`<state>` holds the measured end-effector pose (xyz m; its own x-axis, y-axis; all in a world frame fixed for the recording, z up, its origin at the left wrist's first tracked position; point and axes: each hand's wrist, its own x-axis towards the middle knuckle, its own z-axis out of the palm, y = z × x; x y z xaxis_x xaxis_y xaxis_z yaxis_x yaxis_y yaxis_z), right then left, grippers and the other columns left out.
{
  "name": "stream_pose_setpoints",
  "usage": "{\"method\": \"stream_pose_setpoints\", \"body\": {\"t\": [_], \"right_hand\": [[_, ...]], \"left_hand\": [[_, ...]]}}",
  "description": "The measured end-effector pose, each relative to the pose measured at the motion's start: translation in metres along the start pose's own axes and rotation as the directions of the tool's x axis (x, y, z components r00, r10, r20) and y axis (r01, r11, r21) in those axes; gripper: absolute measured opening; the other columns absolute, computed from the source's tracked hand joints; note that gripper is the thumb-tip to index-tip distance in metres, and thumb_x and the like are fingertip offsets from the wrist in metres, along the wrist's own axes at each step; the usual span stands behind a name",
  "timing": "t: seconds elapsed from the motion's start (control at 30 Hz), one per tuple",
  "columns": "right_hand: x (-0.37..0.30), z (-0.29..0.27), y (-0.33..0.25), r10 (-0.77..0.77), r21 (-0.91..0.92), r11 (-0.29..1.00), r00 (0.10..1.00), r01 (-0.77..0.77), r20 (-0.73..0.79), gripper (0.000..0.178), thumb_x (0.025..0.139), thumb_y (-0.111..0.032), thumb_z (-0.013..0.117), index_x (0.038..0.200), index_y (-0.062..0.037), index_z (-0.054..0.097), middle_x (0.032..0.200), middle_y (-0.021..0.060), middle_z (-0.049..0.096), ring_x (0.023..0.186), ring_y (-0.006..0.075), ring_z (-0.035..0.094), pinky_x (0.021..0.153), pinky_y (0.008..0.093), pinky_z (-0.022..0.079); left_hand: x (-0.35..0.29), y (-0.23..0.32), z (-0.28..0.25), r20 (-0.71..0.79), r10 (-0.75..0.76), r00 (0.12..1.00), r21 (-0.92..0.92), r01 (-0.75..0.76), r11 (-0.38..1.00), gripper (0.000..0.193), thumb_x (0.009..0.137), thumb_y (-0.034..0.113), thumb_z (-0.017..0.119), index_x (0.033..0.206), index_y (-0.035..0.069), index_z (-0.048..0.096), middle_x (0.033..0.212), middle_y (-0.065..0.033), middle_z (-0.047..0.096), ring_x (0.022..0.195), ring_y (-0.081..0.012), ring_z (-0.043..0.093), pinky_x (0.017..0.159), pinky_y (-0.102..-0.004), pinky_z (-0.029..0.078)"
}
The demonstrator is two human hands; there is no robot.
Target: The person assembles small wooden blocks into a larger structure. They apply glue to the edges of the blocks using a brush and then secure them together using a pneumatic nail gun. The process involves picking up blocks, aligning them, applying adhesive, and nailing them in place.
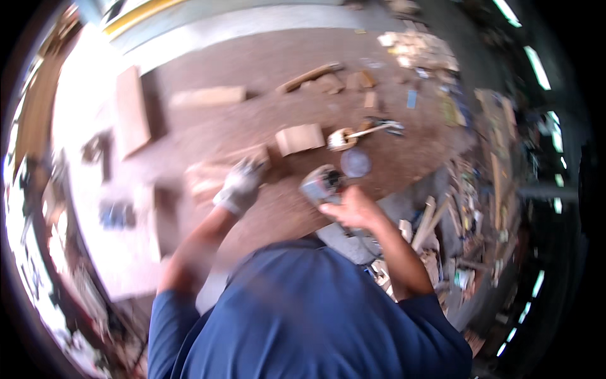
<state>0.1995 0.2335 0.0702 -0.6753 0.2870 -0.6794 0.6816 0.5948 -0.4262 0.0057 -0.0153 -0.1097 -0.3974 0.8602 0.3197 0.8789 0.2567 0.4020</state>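
My left hand (241,184), in a pale glove, lies over the right end of a wooden block (208,180) on the workbench; its fingers look curled on the wood, though blurred. My bare right hand (355,210) is wrapped around the back of a compact grey and dark power tool (323,183), perhaps a sander. The tool is to the right of the block and apart from it. Just beyond the tool lie a short wooden block (300,139), a round pale lid-like disc (355,163) and a small pot (341,139) with a stick across it.
The brown workbench (278,221) bears several wooden pieces, among them a long board (132,112) and a flat plank (209,96) at the left. A heap of small wood pieces (420,50) sits at the far right. Offcuts (435,221) crowd the area beside my right arm.
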Motion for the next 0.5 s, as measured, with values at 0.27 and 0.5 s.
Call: {"method": "stream_pose_setpoints", "body": {"t": [0.27, 0.5], "right_hand": [[0.003, 0.015, 0.021, 0.087, 0.116, 0.989, 0.996, -0.090, 0.024, 0.044, 0.087, -0.039, 0.081, 0.096, 0.0043, 0.075, 0.072, 0.0209, 0.073, 0.065, 0.0320, 0.075, 0.069, 0.0438, 0.059], [0.017, 0.026, 0.041, 0.073, 0.003, 0.997, 0.997, -0.073, -0.027, 0.044, 0.085, -0.037, 0.080, 0.105, 0.0019, 0.077, 0.091, 0.0303, 0.074, 0.094, 0.0459, 0.074, 0.083, 0.0507, 0.057]], "left_hand": [[0.009, -0.001, -0.031, 0.239, -0.220, 0.946, -0.083, 0.245, 0.966, 0.047, 0.081, 0.012, 0.077, 0.127, 0.008, 0.067, 0.122, -0.0152, 0.067, 0.115, -0.0390, 0.062, 0.097, -0.0485, 0.055], [0.014, -0.002, -0.033, 0.247, -0.216, 0.945, -0.098, 0.246, 0.964, 0.044, 0.082, 0.011, 0.075, 0.125, 0.007, 0.067, 0.114, -0.0167, 0.069, 0.113, -0.0393, 0.063, 0.096, -0.0492, 0.055]]}}
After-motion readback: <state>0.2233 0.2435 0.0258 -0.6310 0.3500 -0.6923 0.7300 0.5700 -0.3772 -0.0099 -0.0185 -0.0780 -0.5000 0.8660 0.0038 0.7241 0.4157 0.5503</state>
